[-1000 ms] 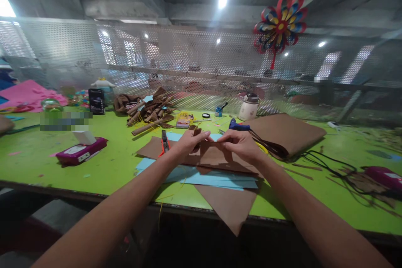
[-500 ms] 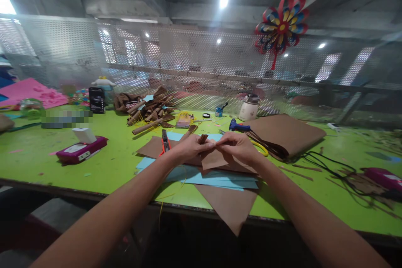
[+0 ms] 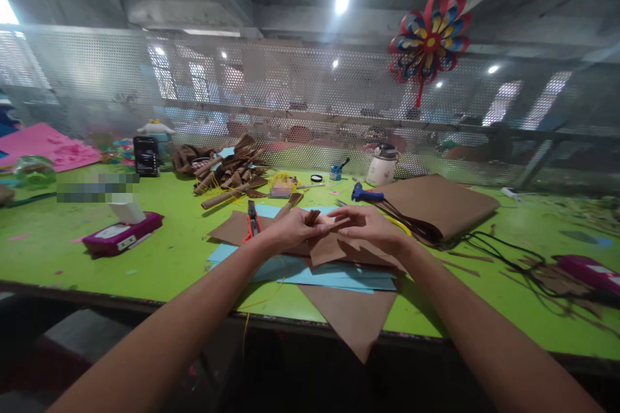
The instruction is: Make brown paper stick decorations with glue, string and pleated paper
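Note:
My left hand (image 3: 296,230) is closed on a piece of brown paper (image 3: 329,250), pinching it near its upper edge. A narrow pleated brown end (image 3: 312,217) sticks up between the fingers. At the right side of this paper, my right hand (image 3: 371,227) has its fingers curved and apart, close round the edge; whether the thumb touches it is hard to see. Under both hands lie light blue sheets (image 3: 339,276) and more brown paper, one pointed sheet (image 3: 358,316) hanging over the table's front edge. Orange-handled cutters (image 3: 252,221) lie beside my left hand.
Rolled brown paper stems (image 3: 232,174) are heaped at back left. A folded brown paper stack (image 3: 440,206), blue-handled tool (image 3: 367,193) and black cable (image 3: 504,250) lie right. A purple box (image 3: 123,233) sits left. A perforated screen (image 3: 290,97) stands behind the green table (image 3: 184,271).
My right hand's fingertips have parted from their pinch on the paper and spread. My left hand keeps its grip. The view has shifted slightly.

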`<move>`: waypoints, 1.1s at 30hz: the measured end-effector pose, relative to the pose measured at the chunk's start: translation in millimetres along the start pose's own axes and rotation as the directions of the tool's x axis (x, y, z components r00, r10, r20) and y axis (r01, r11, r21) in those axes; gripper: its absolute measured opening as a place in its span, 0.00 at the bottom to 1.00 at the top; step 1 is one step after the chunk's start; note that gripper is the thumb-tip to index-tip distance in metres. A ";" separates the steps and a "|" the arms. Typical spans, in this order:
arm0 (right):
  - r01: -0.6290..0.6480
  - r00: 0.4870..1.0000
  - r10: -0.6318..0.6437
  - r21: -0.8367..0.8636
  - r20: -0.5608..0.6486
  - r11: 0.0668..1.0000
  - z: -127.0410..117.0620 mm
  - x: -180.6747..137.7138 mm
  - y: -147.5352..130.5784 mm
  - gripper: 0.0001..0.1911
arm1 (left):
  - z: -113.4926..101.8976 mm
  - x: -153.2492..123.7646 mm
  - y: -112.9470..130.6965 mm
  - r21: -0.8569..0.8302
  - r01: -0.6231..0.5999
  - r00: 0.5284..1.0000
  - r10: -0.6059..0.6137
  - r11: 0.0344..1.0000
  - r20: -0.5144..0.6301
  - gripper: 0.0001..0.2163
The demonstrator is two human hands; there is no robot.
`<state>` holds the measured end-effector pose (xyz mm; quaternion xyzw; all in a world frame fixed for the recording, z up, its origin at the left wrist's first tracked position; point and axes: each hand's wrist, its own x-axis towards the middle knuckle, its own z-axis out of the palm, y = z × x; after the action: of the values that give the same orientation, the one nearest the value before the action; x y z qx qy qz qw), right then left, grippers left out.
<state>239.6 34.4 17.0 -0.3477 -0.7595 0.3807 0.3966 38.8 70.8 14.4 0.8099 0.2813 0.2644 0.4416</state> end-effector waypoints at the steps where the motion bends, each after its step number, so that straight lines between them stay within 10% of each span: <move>1: -0.012 1.000 0.012 0.008 0.015 1.000 0.2 0.0 -0.7 0.18 | 0.5 0.1 0.1 0.011 -0.003 1.000 0.003 1.000 0.002 0.13; 33: -0.157 0.935 0.158 0.029 -0.317 0.987 15.7 6.9 8.6 0.13 | 11.5 3.2 3.0 0.270 0.001 0.995 0.026 0.963 -0.096 0.13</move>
<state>224.8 39.5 5.8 -0.4634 -0.6548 0.3514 0.4827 49.5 65.1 12.1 0.8501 0.3311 0.2663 0.3112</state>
